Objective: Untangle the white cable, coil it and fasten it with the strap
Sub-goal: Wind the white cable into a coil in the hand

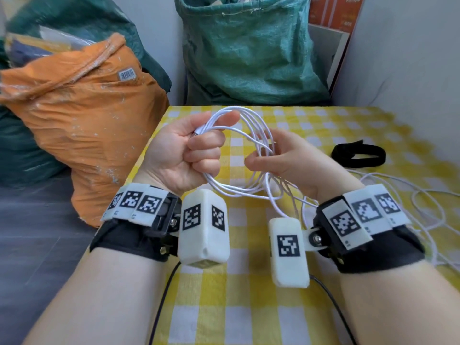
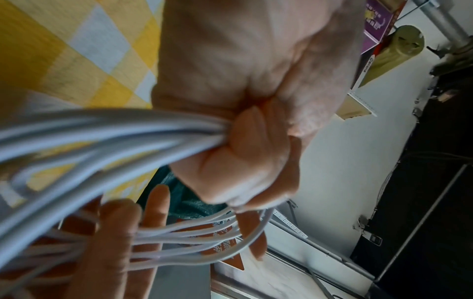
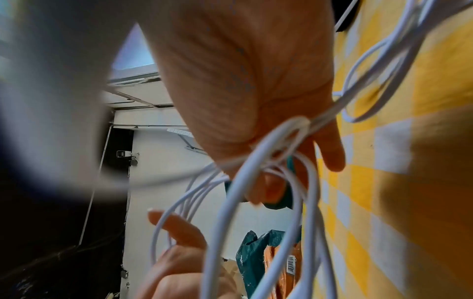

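Observation:
My left hand (image 1: pixel 196 148) is a fist gripping a coil of white cable (image 1: pixel 234 191) above the table, thumb pressing the strands near a connector end. In the left wrist view several loops (image 2: pixel 102 129) run out of that fist (image 2: pixel 245 153). My right hand (image 1: pixel 281 155) is at the coil's right side, fingers loosely curled round the strands; the right wrist view shows cable (image 3: pixel 230 212) threading between those fingers (image 3: pixel 330 153). The rest of the cable (image 1: pixel 428 192) trails loose on the table to the right. The black strap (image 1: pixel 358 154) lies flat beyond my right hand, untouched.
The table has a yellow-and-white checked cloth (image 1: pixel 249 307); its left edge runs under my left wrist. An orange sack (image 1: pixel 87 115) and a green sack (image 1: pixel 249 51) stand on the floor behind and left. Thin black leads hang from both wrist cameras.

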### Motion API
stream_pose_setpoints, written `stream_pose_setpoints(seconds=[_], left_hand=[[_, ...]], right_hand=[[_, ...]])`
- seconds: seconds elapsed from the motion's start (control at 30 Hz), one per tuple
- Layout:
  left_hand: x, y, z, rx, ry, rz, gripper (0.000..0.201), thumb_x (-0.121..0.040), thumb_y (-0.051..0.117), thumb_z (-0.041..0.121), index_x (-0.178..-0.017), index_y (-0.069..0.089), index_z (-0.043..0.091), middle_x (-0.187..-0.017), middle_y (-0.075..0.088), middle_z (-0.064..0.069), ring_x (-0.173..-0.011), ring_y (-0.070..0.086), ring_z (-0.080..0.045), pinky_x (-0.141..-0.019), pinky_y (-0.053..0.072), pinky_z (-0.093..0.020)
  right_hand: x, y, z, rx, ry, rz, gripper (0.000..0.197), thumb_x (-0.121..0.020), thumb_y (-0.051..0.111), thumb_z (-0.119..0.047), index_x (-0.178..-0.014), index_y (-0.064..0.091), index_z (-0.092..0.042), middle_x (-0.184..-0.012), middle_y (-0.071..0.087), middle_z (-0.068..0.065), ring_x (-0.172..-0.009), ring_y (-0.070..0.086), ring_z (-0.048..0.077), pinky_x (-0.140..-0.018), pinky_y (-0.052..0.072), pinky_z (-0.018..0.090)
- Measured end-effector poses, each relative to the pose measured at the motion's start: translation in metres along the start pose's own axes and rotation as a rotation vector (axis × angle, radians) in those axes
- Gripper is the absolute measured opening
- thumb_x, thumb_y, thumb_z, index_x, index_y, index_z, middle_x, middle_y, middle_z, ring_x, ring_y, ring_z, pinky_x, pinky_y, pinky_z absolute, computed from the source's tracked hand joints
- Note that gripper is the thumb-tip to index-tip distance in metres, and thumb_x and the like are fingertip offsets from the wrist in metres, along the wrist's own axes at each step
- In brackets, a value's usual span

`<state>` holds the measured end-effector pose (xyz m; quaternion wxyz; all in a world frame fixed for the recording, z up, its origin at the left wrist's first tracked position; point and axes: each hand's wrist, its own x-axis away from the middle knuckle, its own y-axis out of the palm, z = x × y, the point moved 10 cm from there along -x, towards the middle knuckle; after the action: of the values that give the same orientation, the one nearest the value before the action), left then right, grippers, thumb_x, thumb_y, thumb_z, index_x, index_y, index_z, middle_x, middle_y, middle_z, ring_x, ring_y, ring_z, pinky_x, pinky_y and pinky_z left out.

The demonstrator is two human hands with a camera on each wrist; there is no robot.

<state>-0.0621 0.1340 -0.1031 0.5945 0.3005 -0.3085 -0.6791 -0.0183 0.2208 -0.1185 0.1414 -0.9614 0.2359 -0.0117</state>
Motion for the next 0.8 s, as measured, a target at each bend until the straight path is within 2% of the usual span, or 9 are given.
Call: stream_pose_setpoints(seconds=[0.07, 0.1, 0.17, 0.2, 0.27, 0.37, 0.5, 0.6, 0.8], left_hand=[[-0.001, -0.002, -0.001, 0.006, -0.003, 0.029, 0.039, -0.097, 0.035, 0.019, -0.118, 0.056, -0.005, -0.053, 0.031, 0.002, -0.043, 0.028, -0.010, -0.044, 0.027, -0.025], [-0.003, -0.007, -0.001, -0.057, 0.006, 0.096, 0.039, -0.095, 0.036, 0.020, -0.113, 0.061, -0.003, -0.050, 0.027, 0.004, -0.040, 0.023, -0.008, -0.041, 0.026, -0.022], [0.001, -0.023, 0.004, -0.286, 0.049, 0.297, 0.041, -0.089, 0.037, 0.024, -0.096, 0.071, 0.003, -0.043, 0.022, 0.009, -0.037, 0.011, -0.005, -0.036, 0.019, -0.017], [0.003, -0.028, 0.006, -0.365, 0.056, 0.365, 0.040, -0.086, 0.037, 0.025, -0.088, 0.073, 0.005, -0.040, 0.024, 0.010, -0.036, 0.010, -0.005, -0.035, 0.017, -0.016], [0.005, -0.034, 0.004, -0.439, 0.038, 0.423, 0.038, -0.084, 0.039, 0.026, -0.074, 0.070, 0.008, -0.040, 0.029, 0.009, -0.031, 0.015, -0.003, -0.035, 0.018, -0.017], [0.005, -0.034, -0.006, -0.437, -0.027, 0.399, 0.038, -0.086, 0.038, 0.034, -0.059, 0.057, 0.014, -0.039, 0.031, 0.009, -0.029, 0.020, -0.002, -0.036, 0.020, -0.017], [0.002, -0.023, -0.010, -0.398, -0.053, 0.285, 0.042, -0.090, 0.033, 0.038, -0.055, 0.047, 0.018, -0.039, 0.033, 0.010, -0.036, 0.010, -0.008, -0.037, 0.022, -0.018], [0.002, -0.019, -0.012, -0.407, -0.060, 0.223, 0.042, -0.092, 0.030, 0.034, -0.058, 0.048, 0.018, -0.040, 0.036, 0.010, -0.036, 0.012, -0.009, -0.040, 0.026, -0.019], [0.001, -0.016, -0.014, -0.440, -0.038, 0.180, 0.038, -0.092, 0.031, 0.029, -0.064, 0.053, 0.016, -0.044, 0.037, 0.010, -0.038, 0.014, -0.008, -0.043, 0.023, -0.020]], right_hand=[[0.001, -0.006, -0.003, -0.067, 0.000, 0.051, 0.008, -0.089, 0.062, -0.010, -0.096, 0.062, -0.006, -0.068, 0.058, 0.001, -0.062, 0.065, 0.014, -0.075, 0.051, 0.036], [0.001, -0.011, -0.003, -0.125, 0.008, 0.081, 0.010, -0.092, 0.059, -0.012, -0.094, 0.062, -0.003, -0.064, 0.052, 0.001, -0.056, 0.063, 0.013, -0.074, 0.052, 0.037], [0.002, -0.018, -0.003, -0.233, 0.023, 0.103, 0.014, -0.094, 0.054, -0.012, -0.087, 0.062, -0.004, -0.060, 0.044, 0.000, -0.048, 0.058, 0.013, -0.076, 0.052, 0.041], [0.004, -0.019, -0.004, -0.275, 0.027, 0.100, 0.017, -0.096, 0.051, -0.011, -0.085, 0.062, -0.006, -0.058, 0.042, 0.000, -0.046, 0.056, 0.013, -0.078, 0.052, 0.043], [0.005, -0.020, -0.006, -0.357, 0.025, 0.092, 0.019, -0.096, 0.048, -0.008, -0.083, 0.062, -0.006, -0.055, 0.039, 0.001, -0.043, 0.052, 0.011, -0.070, 0.054, 0.038], [0.005, -0.019, -0.008, -0.458, 0.004, 0.103, 0.021, -0.096, 0.047, -0.006, -0.080, 0.059, -0.005, -0.049, 0.035, -0.004, -0.040, 0.040, 0.009, -0.051, 0.051, 0.026], [0.003, -0.018, -0.010, -0.496, -0.002, 0.098, 0.022, -0.098, 0.044, -0.008, -0.078, 0.054, -0.007, -0.044, 0.029, -0.010, -0.036, 0.026, 0.005, -0.040, 0.036, 0.019], [0.004, -0.017, -0.009, -0.502, 0.009, 0.073, 0.022, -0.097, 0.045, -0.008, -0.077, 0.053, -0.007, -0.045, 0.027, -0.009, -0.036, 0.023, 0.005, -0.036, 0.029, 0.017], [0.007, -0.017, -0.009, -0.523, -0.001, -0.011, 0.017, -0.087, 0.057, -0.006, -0.073, 0.051, -0.013, -0.047, 0.024, -0.009, -0.036, 0.020, 0.004, -0.035, 0.020, 0.016]])
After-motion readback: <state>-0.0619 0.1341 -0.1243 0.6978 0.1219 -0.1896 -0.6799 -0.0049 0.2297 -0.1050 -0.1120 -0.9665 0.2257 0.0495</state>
